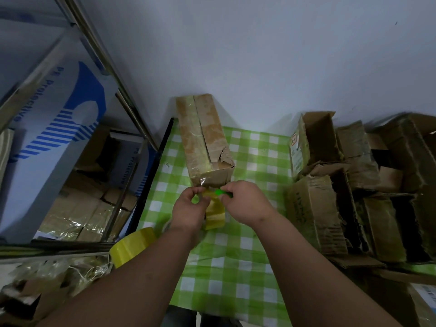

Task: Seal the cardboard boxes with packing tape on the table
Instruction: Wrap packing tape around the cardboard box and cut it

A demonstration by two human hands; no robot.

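Long cardboard box (204, 140) lies on the green-checked desk (247, 232), near end toward the hands. Left hand (188, 210) pinches the yellow tape strip (214, 212) at that end. Right hand (247, 204) grips a green cutter (220, 192) against the tape. Opened boxes (354, 185) right.

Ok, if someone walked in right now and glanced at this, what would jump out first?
Probably the green checked tablecloth, with the tall cardboard box standing at its far end, a seam running along its top. Just in front of it, the left hand pinches a yellowish strip of packing tape while the right hand holds a small green cutter against it. A heap of torn open boxes crowds the right side.
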